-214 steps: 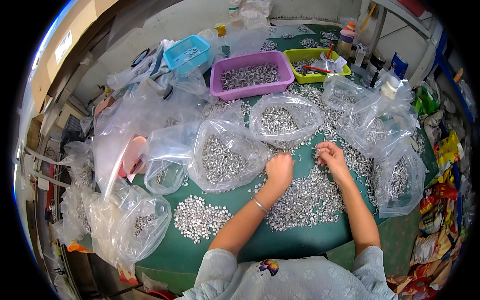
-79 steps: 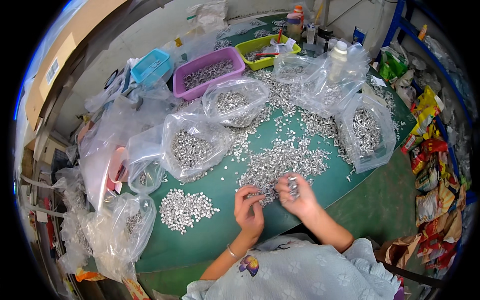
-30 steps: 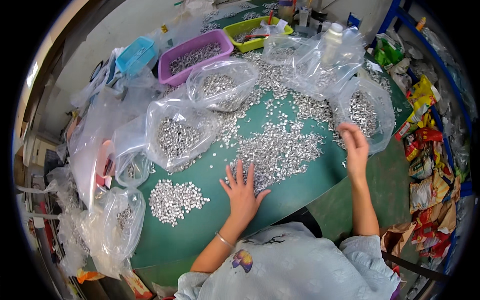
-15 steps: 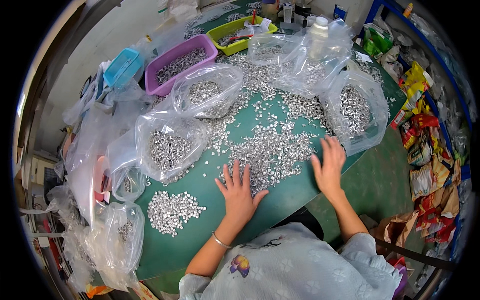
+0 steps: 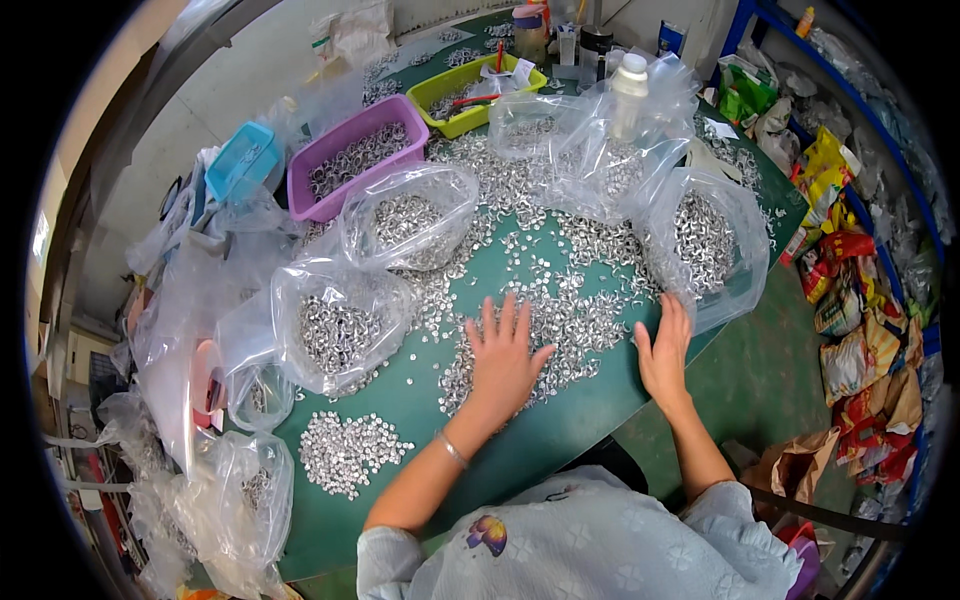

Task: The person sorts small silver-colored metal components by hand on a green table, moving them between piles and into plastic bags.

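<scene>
Glinting silver, curved pieces (image 5: 574, 338) lie beneath the spread left hand (image 5: 503, 364), the right hand (image 5: 664, 365), thumb apart, nearby.

On the bench (image 5: 590, 408), a heap (image 5: 570, 340) spreads across the frame's centre, left hand (image 5: 503, 368) over it, right hand (image 5: 665, 360) to its right. A smaller pile (image 5: 350, 452) lies lower left; bags (image 5: 738, 275) stand either side; a filled tub (image 5: 300, 193) sits upper left.

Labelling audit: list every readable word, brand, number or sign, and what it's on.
None legible enough to quote.
Yellow packet, right: print too small.
Red packet, below it: print too small.
White sack, back: marks too blurred.
Dark blue container, back: print too small.
Loose metal pieces: no lettering discernible.
</scene>
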The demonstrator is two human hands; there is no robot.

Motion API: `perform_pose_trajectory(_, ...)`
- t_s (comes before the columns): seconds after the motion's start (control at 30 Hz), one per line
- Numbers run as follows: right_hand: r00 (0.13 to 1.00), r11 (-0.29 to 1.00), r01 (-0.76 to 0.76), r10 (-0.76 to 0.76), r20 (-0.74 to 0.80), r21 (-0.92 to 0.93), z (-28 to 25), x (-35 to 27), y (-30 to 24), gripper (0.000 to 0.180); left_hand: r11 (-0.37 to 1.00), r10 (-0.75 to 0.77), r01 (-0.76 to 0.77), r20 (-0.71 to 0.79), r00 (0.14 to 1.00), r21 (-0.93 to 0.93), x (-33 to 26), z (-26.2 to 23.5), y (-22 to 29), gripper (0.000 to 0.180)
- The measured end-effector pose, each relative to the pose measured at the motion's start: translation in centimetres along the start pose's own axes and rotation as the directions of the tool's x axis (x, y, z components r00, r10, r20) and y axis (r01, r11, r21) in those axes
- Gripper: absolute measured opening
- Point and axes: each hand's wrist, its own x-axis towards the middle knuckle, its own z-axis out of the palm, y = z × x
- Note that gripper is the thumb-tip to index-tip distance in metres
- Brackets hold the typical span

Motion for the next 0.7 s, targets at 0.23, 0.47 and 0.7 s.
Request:
perform_pose_trajectory(0.23,0.997,0.996,-0.076,0.075,0.020,0.039,1.0,0.5,-0.5,0.060,0.959,0.212,-0.217,-0.046,0.976,-0.181,14.3,5.0,0.9,0.062)
perform_pose_trajectory(0.47,0.994,0.994,-0.108,0.108,0.012,0.006,2.3,1.0,-0.8,0.063,0.939,0.269,-0.296,-0.164,0.949,-0.174,17.6,8.0,2.5,0.058)
perform_pose_trajectory(0.7,0.997,0.980,0.061,-0.071,0.043,0.189,2.1,2.8,-1.3,0.059,0.852,0.405,-0.401,-0.063,0.912,-0.337,16.3,6.8,-0.1,0.052)
